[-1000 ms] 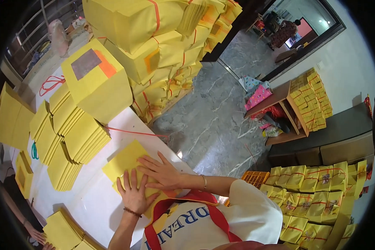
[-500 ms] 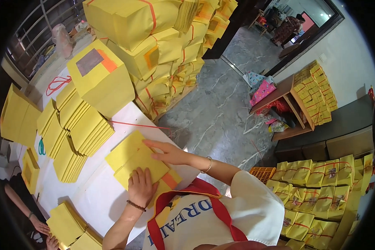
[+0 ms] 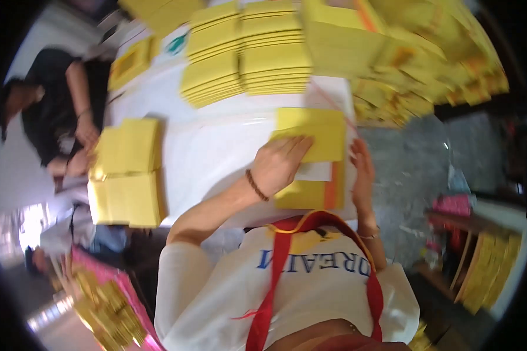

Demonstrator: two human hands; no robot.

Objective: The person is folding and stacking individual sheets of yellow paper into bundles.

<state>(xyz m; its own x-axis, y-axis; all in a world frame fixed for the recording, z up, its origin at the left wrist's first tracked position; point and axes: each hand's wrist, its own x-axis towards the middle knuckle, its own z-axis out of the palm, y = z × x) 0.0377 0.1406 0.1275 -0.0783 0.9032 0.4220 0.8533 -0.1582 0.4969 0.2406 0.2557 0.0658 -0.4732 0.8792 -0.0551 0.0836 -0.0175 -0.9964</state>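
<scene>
A stack of yellow paper point(image 3: 319, 126) with an orange band down its right side lies near the front edge of the white table. My left hand point(image 3: 284, 161) is over its left part, fingers together and bent on the yellow sheet; a white patch shows below them. My right hand point(image 3: 362, 172) is just right of the stack, fingers stretched out and holding nothing. Motion blurs both hands, and the left thumb is partly hidden.
Several rows of yellow paper stacks point(image 3: 275, 55) stand farther back on the white table point(image 3: 216, 134). A co-worker point(image 3: 58, 111) handles more yellow stacks point(image 3: 129, 190) at the left. Bundled yellow piles point(image 3: 416, 70) rise at the far right, beside the grey floor point(image 3: 398, 158).
My view has swung left, bringing the co-worker further in. My right hand has come off the paper to its right side. The left hand stays on the paper, now with bent fingers.
</scene>
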